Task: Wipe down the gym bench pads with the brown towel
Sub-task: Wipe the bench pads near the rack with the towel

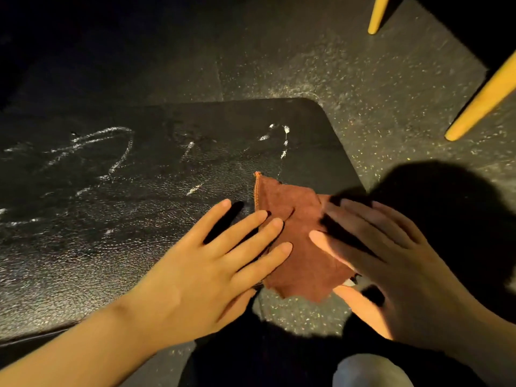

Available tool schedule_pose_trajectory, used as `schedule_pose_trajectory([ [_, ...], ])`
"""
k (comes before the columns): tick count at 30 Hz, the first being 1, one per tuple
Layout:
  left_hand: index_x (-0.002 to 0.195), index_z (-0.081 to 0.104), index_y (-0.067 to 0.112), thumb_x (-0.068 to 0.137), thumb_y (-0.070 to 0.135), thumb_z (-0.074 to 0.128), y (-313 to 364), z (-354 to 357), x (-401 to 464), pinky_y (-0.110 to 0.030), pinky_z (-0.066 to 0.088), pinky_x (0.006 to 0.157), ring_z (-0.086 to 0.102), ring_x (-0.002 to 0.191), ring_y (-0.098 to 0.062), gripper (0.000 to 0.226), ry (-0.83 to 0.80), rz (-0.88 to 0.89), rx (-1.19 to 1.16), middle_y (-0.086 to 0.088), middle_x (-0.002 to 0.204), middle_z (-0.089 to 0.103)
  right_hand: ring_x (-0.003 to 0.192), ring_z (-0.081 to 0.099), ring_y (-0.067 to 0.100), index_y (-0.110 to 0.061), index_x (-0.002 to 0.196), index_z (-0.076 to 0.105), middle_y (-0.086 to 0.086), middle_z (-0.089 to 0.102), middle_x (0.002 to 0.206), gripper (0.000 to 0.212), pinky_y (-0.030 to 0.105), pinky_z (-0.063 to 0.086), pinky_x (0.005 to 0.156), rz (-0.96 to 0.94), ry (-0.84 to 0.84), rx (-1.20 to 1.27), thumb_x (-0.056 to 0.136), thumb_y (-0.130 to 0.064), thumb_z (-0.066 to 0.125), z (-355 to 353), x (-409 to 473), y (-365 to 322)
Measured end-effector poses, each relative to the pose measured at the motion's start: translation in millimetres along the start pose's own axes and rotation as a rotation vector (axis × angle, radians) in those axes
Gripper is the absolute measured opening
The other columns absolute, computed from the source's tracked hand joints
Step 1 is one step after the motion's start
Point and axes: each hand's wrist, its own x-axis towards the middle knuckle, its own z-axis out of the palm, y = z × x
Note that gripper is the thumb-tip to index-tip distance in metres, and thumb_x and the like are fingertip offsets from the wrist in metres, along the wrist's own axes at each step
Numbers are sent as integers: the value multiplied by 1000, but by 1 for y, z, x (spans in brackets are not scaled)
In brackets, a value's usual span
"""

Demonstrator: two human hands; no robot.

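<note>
Dim gym floor (363,88) of speckled rubber around a black padded surface (139,208), streaked with white residue.

Both hands lie flat with fingers straight: the left hand (206,263) presses partly on the pad and partly on the brown towel (296,241), and the right hand (391,261) rests on the towel's other side, which hangs over the pad's near corner. Yellow frame legs (480,101) stand well apart on the floor. Wiping well likely means spreading the cloth flat, pressing evenly, and sweeping in overlapping strokes towards the white streaks (111,152), so no residue gets pushed onto clean vinyl. No brand, label or legible writing shows.
</note>
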Motion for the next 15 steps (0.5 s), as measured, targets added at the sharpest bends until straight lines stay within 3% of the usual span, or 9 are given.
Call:
schedule_pose_trajectory([
  [2, 153, 37, 16, 95, 41, 42, 4, 1, -2, -54, 22, 116, 36, 141, -32, 63, -21, -11, -10, -14, 154, 41, 138, 38, 28, -24, 146, 40, 6, 37, 154, 65, 49, 39, 105, 351, 107, 147, 86, -45, 57, 1, -18, -16],
  [4, 153, 37, 15, 97, 41, 43, 5, 1, -2, -52, 26, 114, 39, 139, -34, 62, -19, -5, -14, -15, 153, 42, 140, 28, 30, -26, 155, 23, 3, 21, 161, 92, 53, 40, 101, 535, 66, 161, 80, -42, 74, 18, -23, -32],
  [5, 153, 37, 16, 96, 41, 43, 5, 1, -2, -52, 27, 113, 39, 140, -34, 62, -13, -2, -18, -15, 153, 41, 144, 20, 30, -26, 156, 17, 4, 12, 163, 95, 54, 36, 103, 584, 48, 186, 82, -50, 71, 27, -20, -39],
  [7, 153, 37, 16, 96, 42, 45, 4, 1, -2, -52, 28, 113, 37, 141, -33, 64, -1, 7, -26, -12, 156, 37, 146, 15, 38, -19, 154, 21, 15, 13, 162, 77, 51, 29, 106, 676, 55, 229, 95, -68, 33, 34, -3, -45],
  [9, 153, 36, 17, 95, 42, 47, 5, 0, -2, -53, 27, 113, 34, 143, -33, 65, 11, 9, -36, -11, 159, 31, 143, 24, 45, -12, 152, 29, 23, 22, 158, 81, 54, 32, 107, 708, 14, 217, 96, -70, 14, 34, 17, -40],
  [12, 154, 34, 21, 92, 49, 49, 4, 0, -1, -55, 28, 112, 32, 144, -35, 71, 4, -57, -79, -10, 161, 27, 139, 33, 48, -7, 151, 32, 27, 28, 155, 81, 59, 41, 106, 672, -38, 134, 97, -65, 16, 32, 36, -26],
  [15, 154, 35, 23, 90, 54, 48, 4, 0, 2, -58, 29, 110, 33, 144, -38, 72, -16, -106, -106, -10, 161, 27, 137, 34, 52, -4, 150, 33, 29, 31, 153, 76, 60, 37, 108, 629, -75, 123, 98, -58, 20, 33, 50, -14],
])
